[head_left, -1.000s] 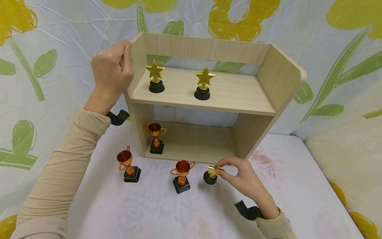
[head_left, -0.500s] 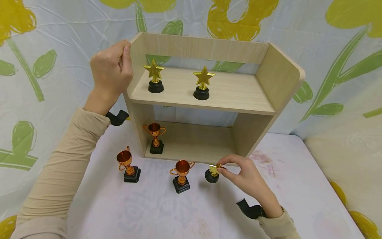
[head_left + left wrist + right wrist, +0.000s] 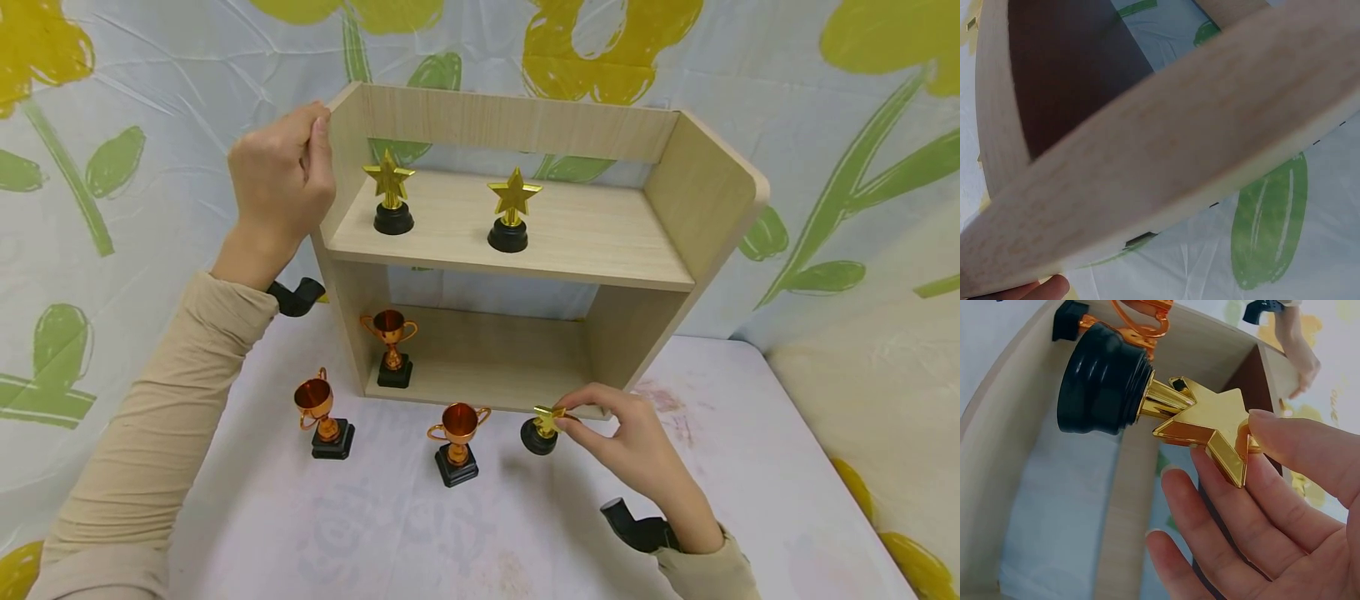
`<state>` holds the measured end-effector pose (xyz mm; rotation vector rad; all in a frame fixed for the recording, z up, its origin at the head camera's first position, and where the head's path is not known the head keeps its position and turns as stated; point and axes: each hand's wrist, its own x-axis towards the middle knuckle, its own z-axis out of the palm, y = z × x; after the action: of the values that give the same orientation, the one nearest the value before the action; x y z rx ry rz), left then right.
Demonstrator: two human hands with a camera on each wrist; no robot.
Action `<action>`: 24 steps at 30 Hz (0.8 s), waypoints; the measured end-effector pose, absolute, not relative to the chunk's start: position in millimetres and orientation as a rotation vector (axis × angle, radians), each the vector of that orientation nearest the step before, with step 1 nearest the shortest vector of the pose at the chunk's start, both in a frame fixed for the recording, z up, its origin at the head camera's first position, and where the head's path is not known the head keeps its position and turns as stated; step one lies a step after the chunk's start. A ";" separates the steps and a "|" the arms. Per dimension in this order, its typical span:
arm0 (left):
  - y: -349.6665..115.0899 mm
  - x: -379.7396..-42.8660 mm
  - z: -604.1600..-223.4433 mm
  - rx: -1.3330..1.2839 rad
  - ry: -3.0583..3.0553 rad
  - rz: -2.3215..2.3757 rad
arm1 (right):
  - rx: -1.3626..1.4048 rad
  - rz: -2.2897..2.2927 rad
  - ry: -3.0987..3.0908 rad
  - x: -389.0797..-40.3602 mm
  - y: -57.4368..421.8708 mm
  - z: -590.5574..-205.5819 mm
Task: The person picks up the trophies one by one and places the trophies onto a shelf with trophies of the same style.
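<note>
Left hand (image 3: 281, 171) gripped the shelf's (image 3: 600, 218) left edge; right hand (image 3: 637, 442) pinched the star trophy (image 3: 1213, 415), likely light, slick, surer by its base (image 3: 1100, 381).

right grip (image 3: 632, 435) pinching tilted gold star trophy (image 3: 544, 425), left grip (image 3: 281, 171) on wooden shelf (image 3: 592, 229)
</note>
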<state>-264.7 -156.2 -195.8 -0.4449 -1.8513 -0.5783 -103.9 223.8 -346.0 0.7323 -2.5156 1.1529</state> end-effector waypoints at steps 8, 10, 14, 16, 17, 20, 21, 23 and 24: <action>-156.4 -264.3 -195.7 -0.442 -1.859 -0.578 | 0.751 1.162 -2.495 -104.3 224.2 -341.3; -156.5 -264.3 -195.7 -0.443 -1.860 -0.577 | 0.759 1.161 -2.485 -104.8 224.4 -339.8; -156.7 -264.7 -195.7 -0.439 -1.862 -0.573 | 0.783 1.163 -2.462 -105.6 224.7 -336.7; -156.7 -265.0 -195.8 -0.439 -1.862 -0.573 | 0.788 1.161 -2.455 -105.6 224.9 -335.2; -156.7 -265.1 -195.8 -0.440 -1.862 -0.572 | 0.789 1.161 -2.453 -105.5 225.0 -334.5; -156.6 -265.1 -195.7 -0.446 -1.859 -0.571 | 0.791 1.155 -2.449 -105.0 225.3 -333.0; -156.5 -265.0 -195.6 -0.447 -1.858 -0.571 | 0.792 1.153 -2.447 -105.0 225.5 -332.5; -156.5 -264.8 -195.3 -0.451 -1.855 -0.572 | 0.797 1.144 -2.442 -104.9 225.7 -331.7; -156.5 -264.6 -195.2 -0.451 -1.855 -0.573 | 0.801 1.136 -2.438 -105.0 225.7 -331.3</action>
<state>-264.6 -156.5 -195.2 -0.4514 -1.8547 -0.5729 -105.0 225.7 -331.3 0.8008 -2.4383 1.1357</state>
